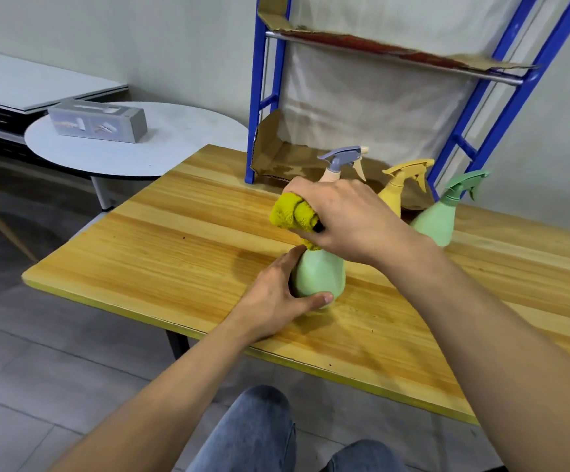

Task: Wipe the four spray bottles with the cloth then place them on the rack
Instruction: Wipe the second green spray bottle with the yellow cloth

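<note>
A pale green spray bottle stands upright on the wooden table. My left hand grips its body from the left. My right hand presses a yellow cloth over the bottle's top, hiding its nozzle. Behind stand three more bottles: a peach one with a grey trigger, a yellow one and a second green one. The blue rack rises at the table's far edge, its shelves lined with cardboard.
A round white side table with a grey box stands to the left, beyond the wooden table. White boards lie stacked at the far left. My knees in jeans show below the table's near edge.
</note>
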Tool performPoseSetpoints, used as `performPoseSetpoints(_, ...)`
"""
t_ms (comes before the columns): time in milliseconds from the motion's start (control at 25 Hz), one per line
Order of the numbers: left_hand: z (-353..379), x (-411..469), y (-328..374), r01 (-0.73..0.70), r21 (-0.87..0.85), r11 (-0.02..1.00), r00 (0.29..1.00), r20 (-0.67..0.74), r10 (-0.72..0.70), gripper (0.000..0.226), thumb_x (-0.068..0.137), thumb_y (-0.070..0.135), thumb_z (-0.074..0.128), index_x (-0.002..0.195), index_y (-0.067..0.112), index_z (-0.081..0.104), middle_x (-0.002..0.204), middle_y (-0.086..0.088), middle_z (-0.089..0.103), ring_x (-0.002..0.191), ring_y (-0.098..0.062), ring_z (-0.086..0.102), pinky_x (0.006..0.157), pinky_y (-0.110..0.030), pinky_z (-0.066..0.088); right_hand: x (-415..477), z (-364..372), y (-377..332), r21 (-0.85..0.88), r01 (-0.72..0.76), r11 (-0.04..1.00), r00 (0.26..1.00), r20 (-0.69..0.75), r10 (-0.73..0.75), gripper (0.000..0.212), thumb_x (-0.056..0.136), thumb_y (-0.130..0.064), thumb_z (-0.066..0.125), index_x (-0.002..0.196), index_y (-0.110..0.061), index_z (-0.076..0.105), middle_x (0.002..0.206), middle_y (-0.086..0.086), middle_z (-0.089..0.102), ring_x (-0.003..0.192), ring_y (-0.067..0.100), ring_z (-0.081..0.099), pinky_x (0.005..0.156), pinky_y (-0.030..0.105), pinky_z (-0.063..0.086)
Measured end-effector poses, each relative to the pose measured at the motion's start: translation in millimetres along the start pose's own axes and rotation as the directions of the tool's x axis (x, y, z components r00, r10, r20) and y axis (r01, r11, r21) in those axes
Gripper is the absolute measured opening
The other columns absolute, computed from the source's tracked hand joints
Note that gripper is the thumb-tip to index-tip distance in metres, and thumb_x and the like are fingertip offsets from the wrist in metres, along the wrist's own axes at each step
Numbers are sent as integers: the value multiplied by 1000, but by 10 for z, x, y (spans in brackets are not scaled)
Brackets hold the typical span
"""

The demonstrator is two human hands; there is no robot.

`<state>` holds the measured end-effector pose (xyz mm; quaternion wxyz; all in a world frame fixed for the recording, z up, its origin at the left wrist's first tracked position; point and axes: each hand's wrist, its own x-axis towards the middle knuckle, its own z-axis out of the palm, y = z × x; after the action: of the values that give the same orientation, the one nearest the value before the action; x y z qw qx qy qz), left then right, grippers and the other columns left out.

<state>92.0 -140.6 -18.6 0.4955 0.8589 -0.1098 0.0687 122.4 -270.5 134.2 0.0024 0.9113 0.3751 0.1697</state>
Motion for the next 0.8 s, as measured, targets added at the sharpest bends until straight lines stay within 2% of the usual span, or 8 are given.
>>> performPoseSetpoints(160,1,-2,31,-31,2,1000,999,-13,31,87,77,45,87,151,34,43,134,11,61,121,-6,55,97,-20,44,-150,-142,48,453,-117,884,971,-133,197,42,86,-52,70,121,-35,55,97,-12,71,94,19,66,81,39,53)
performPoseSetpoints(280,8,-2,-3,-46,21,999,999,-9,46,89,77,53,84,152,34,40,139,10,60,126,-7,55,105,-31,47,-394,-217,198,381,-125,916,941,-248,231,47,86,-54,70,126,-34,52,98,-14,67,91,15,64,79,38,52)
performPoseSetpoints(360,11,3,-27,-52,25,998,999,-2,52,91,75,59,81,153,35,39,140,10,59,127,-7,55,107,-36,48,-497,-221,280,332,-138,933,967,-160,199,50,84,-52,72,126,-35,51,101,-17,64,93,10,60,83,37,50)
performPoseSetpoints(440,13,19,-17,-57,30,998,998,8,57,92,75,61,79,153,36,38,141,10,59,128,-7,54,107,-36,48,-511,-163,348,351,-128,928,972,-141,188,47,84,-47,75,124,-34,54,98,-17,64,91,6,59,84,36,48)
performPoseSetpoints(560,-29,23,-1,-55,37,998,998,14,55,92,77,58,81,154,35,37,142,10,58,129,-7,53,108,-35,47,-451,-84,412,466,-77,881,956,-217,199,40,83,-42,78,117,-28,62,94,-15,69,88,6,65,82,33,52)
performPoseSetpoints(640,-27,25,-18,-58,28,998,998,18,57,91,78,56,82,155,35,37,144,10,57,130,-8,52,109,-36,47,-452,-3,446,644,-70,762,926,-243,290,37,83,-34,80,114,-20,67,96,-11,72,91,7,68,82,29,54)
performPoseSetpoints(680,-21,13,-14,-64,25,998,998,18,63,89,79,53,83,154,35,38,143,11,56,129,-7,52,109,-36,47,-476,50,450,757,-57,651,892,-254,373,34,84,-29,80,113,-16,68,98,-7,73,92,9,70,82,28,55)
performPoseSetpoints(800,21,1,14,-83,17,996,996,18,83,85,80,50,83,151,36,40,139,12,58,125,-7,54,106,-36,48,-568,238,399,951,97,292,683,-277,676,28,89,-21,75,111,-5,70,98,6,75,90,19,72,80,35,57)
